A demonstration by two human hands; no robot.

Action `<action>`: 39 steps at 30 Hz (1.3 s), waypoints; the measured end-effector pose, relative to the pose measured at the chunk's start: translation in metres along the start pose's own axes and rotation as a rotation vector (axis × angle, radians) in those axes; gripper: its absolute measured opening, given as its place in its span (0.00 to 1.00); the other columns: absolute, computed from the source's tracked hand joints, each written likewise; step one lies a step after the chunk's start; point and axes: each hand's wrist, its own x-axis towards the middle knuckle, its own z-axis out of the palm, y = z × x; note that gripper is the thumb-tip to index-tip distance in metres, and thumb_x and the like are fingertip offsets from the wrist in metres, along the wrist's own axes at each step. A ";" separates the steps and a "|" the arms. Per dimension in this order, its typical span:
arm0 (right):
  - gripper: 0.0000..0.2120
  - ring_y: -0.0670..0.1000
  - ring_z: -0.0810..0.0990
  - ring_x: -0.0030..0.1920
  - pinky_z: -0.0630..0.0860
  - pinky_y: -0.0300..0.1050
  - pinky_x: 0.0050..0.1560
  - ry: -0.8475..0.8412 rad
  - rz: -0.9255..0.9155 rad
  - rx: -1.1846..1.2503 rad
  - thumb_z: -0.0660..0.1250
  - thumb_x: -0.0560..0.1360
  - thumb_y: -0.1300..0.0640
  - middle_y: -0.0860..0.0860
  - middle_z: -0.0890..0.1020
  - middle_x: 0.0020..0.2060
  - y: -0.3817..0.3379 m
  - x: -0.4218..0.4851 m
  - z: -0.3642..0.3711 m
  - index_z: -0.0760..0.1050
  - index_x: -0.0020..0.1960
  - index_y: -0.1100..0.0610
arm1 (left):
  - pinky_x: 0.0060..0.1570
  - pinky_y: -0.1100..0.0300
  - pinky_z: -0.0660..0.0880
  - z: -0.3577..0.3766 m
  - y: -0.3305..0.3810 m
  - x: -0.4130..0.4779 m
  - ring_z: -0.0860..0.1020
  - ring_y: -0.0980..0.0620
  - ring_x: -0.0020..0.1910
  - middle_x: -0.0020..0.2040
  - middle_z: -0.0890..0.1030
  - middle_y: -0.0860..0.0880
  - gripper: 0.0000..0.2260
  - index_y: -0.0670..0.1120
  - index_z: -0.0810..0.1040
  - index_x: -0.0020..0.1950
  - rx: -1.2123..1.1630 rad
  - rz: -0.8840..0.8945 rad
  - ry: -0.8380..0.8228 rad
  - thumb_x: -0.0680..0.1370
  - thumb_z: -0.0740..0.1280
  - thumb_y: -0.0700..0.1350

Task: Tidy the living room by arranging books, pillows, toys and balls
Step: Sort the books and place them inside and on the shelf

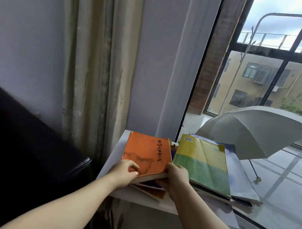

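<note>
Big window (265,71) at right, beige curtain (96,60) at centre, black sofa (19,145) at lower left. Open grey umbrella (258,129) beyond glass. White shelf (110,159) below window, carrying two book piles. Right pile: yellow-green book (203,164) on top, flat. Left pile: orange book (147,152) on top, just beside yellow-green book. Left hand (124,173) gripping near-left corner, thumb on cover. Right hand (176,178) gripping near-right corner, fingers curled over edge. Hands apart.

Soft daylight from the window (276,76); edges curve.
</note>
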 end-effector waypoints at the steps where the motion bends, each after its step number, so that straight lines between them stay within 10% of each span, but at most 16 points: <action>1: 0.07 0.57 0.80 0.41 0.81 0.54 0.46 -0.026 -0.027 0.063 0.57 0.77 0.67 0.58 0.80 0.41 -0.003 -0.005 -0.001 0.73 0.48 0.59 | 0.63 0.60 0.66 -0.001 0.001 -0.002 0.69 0.50 0.66 0.69 0.69 0.49 0.15 0.48 0.72 0.66 -0.030 -0.019 0.060 0.80 0.61 0.48; 7: 0.12 0.56 0.79 0.33 0.81 0.46 0.28 -0.153 -0.088 0.378 0.57 0.75 0.71 0.58 0.79 0.35 -0.023 -0.037 -0.009 0.75 0.46 0.57 | 0.52 0.58 0.70 -0.016 0.015 -0.023 0.74 0.43 0.60 0.62 0.74 0.42 0.20 0.42 0.68 0.67 -0.393 -0.190 0.263 0.80 0.61 0.52; 12: 0.13 0.52 0.81 0.25 0.79 0.42 0.25 -0.255 -0.136 0.471 0.57 0.74 0.71 0.55 0.80 0.28 -0.020 -0.066 -0.030 0.76 0.49 0.58 | 0.24 0.59 0.78 -0.041 0.021 -0.044 0.80 0.45 0.25 0.32 0.81 0.40 0.14 0.39 0.78 0.51 -1.079 -0.435 -0.058 0.77 0.65 0.50; 20: 0.17 0.52 0.82 0.27 0.81 0.43 0.30 -0.443 -0.181 0.389 0.53 0.75 0.70 0.56 0.82 0.31 0.008 -0.108 -0.081 0.77 0.51 0.56 | 0.27 0.57 0.78 -0.035 0.021 -0.097 0.80 0.46 0.24 0.27 0.81 0.41 0.09 0.39 0.77 0.45 -1.095 -0.413 -0.182 0.78 0.64 0.45; 23: 0.18 0.51 0.80 0.26 0.79 0.42 0.30 -0.370 -0.179 0.303 0.53 0.74 0.70 0.53 0.82 0.28 0.038 -0.114 -0.094 0.77 0.49 0.54 | 0.42 0.50 0.75 -0.029 0.020 -0.120 0.80 0.44 0.38 0.30 0.83 0.42 0.05 0.38 0.77 0.45 -1.135 -0.306 -0.152 0.78 0.62 0.38; 32: 0.20 0.57 0.76 0.37 0.74 0.47 0.37 -0.288 -0.188 0.271 0.53 0.69 0.75 0.60 0.80 0.40 0.100 -0.117 -0.099 0.78 0.52 0.62 | 0.42 0.54 0.81 0.005 -0.011 -0.166 0.81 0.43 0.47 0.50 0.82 0.40 0.15 0.39 0.77 0.55 -1.029 -0.120 -0.102 0.72 0.65 0.27; 39: 0.23 0.57 0.72 0.34 0.68 0.44 0.35 -0.081 -0.159 0.199 0.49 0.64 0.78 0.60 0.77 0.34 0.128 -0.104 -0.115 0.79 0.44 0.63 | 0.34 0.59 0.80 -0.024 -0.018 -0.167 0.81 0.51 0.33 0.37 0.83 0.46 0.08 0.45 0.79 0.49 -1.155 -0.041 0.082 0.75 0.65 0.34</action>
